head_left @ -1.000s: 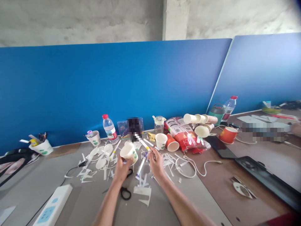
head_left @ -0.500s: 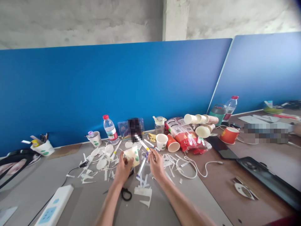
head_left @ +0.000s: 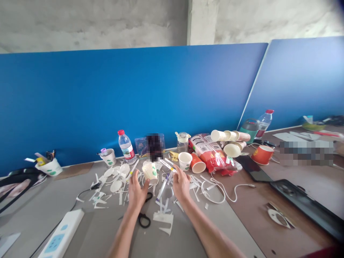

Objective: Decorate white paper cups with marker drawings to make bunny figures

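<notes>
A white paper cup with green spots [head_left: 150, 172] stands upright on the grey table [head_left: 88, 229] among paper scraps. My left hand [head_left: 137, 191] is just left of it, fingers spread and thumb close to the cup's base, holding nothing. My right hand [head_left: 180, 183] lies right of the cup with fingers stretched out, fingertips by some white marker pens [head_left: 168, 165]. Black scissors [head_left: 143, 215] lie partly under my left wrist.
Cut paper strips and discs [head_left: 115, 184] litter the table. A water bottle [head_left: 125, 147], a white cup [head_left: 185, 160], an orange cup [head_left: 197, 165], a red snack bag [head_left: 212, 154] and stacked cups [head_left: 228, 136] line the blue partition. A power strip [head_left: 60, 234] lies front left, a white cable [head_left: 220, 190] right.
My left hand set the spotted cup down upright and let go, fingers spreading. My right hand released the marker it held and opened its fingers.
</notes>
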Tool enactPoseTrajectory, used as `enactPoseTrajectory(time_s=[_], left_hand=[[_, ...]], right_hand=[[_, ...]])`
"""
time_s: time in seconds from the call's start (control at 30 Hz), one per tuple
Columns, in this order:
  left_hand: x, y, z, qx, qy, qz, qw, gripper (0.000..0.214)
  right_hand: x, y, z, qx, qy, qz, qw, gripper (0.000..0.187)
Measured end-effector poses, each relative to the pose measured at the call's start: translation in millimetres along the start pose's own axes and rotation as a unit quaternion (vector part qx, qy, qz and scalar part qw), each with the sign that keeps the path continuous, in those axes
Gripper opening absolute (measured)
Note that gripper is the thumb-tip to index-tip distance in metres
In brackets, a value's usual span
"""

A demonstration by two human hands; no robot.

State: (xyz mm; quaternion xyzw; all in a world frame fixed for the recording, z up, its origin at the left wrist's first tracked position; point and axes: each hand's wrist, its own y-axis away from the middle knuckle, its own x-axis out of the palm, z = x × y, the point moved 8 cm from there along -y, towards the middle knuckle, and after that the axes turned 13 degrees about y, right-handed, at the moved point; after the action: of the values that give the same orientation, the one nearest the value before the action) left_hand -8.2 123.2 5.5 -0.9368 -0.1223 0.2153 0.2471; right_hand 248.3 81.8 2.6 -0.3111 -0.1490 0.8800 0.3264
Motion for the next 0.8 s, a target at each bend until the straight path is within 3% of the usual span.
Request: enactPoseTrajectory(time_s=[0.1, 0.2, 0.3, 0.4, 0.5, 0.6, 0.67, 0.73, 0.8], left_hand=[[-0.7, 0.6, -6.9, 0.047, -0.008, -0.019, 0.999, 0.062], [1.8, 2.3, -11.7, 0.068, -0.020, -0.009, 0.997, 0.056], [2.2, 3.2, -14.3, 0.071, -0.029, -0.003, 0.997, 0.053], [0.3, 2.8, -17.2, 0.076, -0.026, -0.009, 0.997, 0.046], [0.8, 2.5, -19.6, 0.077, -0.030, -0.007, 0.997, 0.040], [0.8, 2.1, -22.5, 0.074, -0.028, -0.007, 0.997, 0.038], [-3.6, 1.3, -27.2, 0.070, -0.017, -0.021, 0.997, 0.038], [-11.8, 0.4, -35.8, 0.068, 0.001, -0.045, 0.997, 0.038], [-19.3, 0.5, -48.6, 0.072, 0.030, -0.059, 0.995, 0.036]], right_hand=[[-9.2, -1.9, 2.7, -0.024, 0.107, -0.033, 0.993, 0.042], [-15.5, 3.2, 23.7, -0.098, 0.173, -0.042, 0.979, 0.050], [5.4, 19.4, 51.2, -0.226, 0.191, 0.083, 0.951, 0.049], [29.2, 36.0, 57.5, -0.271, 0.224, 0.200, 0.915, 0.035], [36.6, 38.2, 53.6, -0.265, 0.235, 0.223, 0.908, 0.022], [33.6, 34.1, 53.1, -0.273, 0.211, 0.222, 0.912, 0.020], [22.4, 25.9, 54.3, -0.249, 0.121, 0.197, 0.941, 0.018], [6.3, 13.4, 48.8, -0.171, -0.022, 0.146, 0.974, 0.014], [-3.0, 4.4, 37.9, -0.080, -0.133, 0.107, 0.982, 0.020]])
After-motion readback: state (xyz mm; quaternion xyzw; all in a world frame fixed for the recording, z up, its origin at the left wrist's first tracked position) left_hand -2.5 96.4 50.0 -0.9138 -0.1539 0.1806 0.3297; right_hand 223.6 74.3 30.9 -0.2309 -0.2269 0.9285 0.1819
